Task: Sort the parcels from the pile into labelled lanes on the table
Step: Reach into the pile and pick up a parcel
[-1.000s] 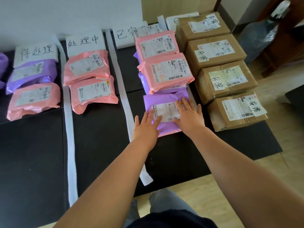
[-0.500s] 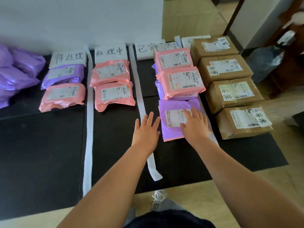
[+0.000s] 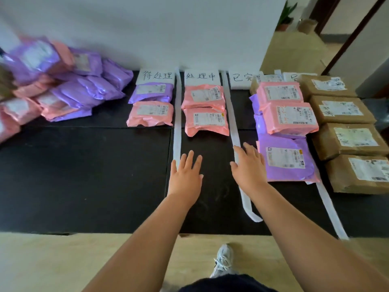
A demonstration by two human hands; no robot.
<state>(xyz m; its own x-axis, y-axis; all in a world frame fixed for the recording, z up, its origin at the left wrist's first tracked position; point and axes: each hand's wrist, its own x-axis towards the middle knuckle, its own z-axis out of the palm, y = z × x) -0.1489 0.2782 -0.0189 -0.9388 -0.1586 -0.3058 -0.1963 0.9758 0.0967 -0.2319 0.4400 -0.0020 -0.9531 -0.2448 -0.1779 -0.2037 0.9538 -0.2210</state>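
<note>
A pile of purple and pink parcels [image 3: 63, 89] lies at the far left of the black table [image 3: 84, 175]. White strips divide labelled lanes. The first lane holds a purple parcel [image 3: 151, 92] and a pink one [image 3: 150, 113]. Two pink parcels [image 3: 205, 110] lie in the second lane. In the third lane, pink parcels sit on purple ones, with a purple parcel [image 3: 288, 160] nearest me. My left hand [image 3: 186, 175] hovers open over the second lane, holding nothing. My right hand [image 3: 249, 167] is open over the white strip [image 3: 234, 135], just left of that purple parcel.
Several brown cardboard boxes [image 3: 345, 140] fill the rightmost lane up to the table's right edge. Handwritten lane labels [image 3: 201, 76] stand against the white wall at the back. My shoe [image 3: 223, 260] shows on the wooden floor below the table's near edge.
Both hands have come off the nearest purple parcel in the third lane and moved left. The view has swung left, bringing the pile into sight.
</note>
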